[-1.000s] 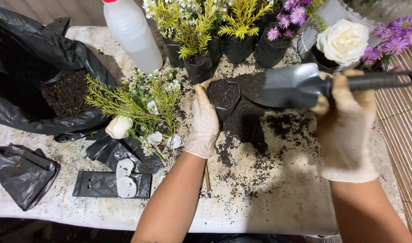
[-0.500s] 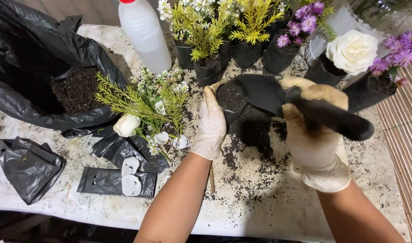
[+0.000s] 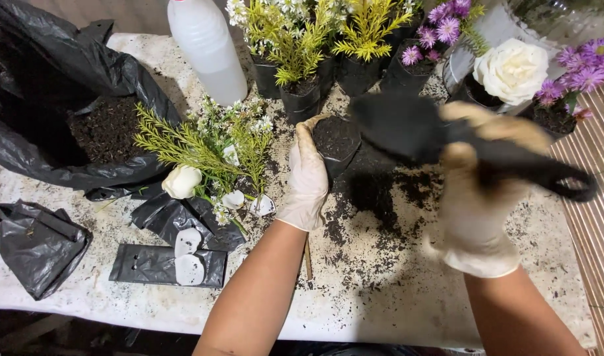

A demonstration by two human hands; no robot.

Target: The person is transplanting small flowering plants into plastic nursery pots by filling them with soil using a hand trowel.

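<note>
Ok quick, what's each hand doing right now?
Left hand: closed around a small black grow bag filled with soil.
Right hand: closed on the handle of a black garden trowel, blurred.

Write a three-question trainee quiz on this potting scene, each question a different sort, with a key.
1. True or false: the left hand holds a small black grow bag filled with soil.
2. Which tool does the right hand grip? A) scissors B) dark trowel C) fork
3. Fill in: the white plastic bottle stands behind the loose cut greenery, next to the big black ____ of soil.

Key: 1 true; 2 B; 3 bag.
</note>
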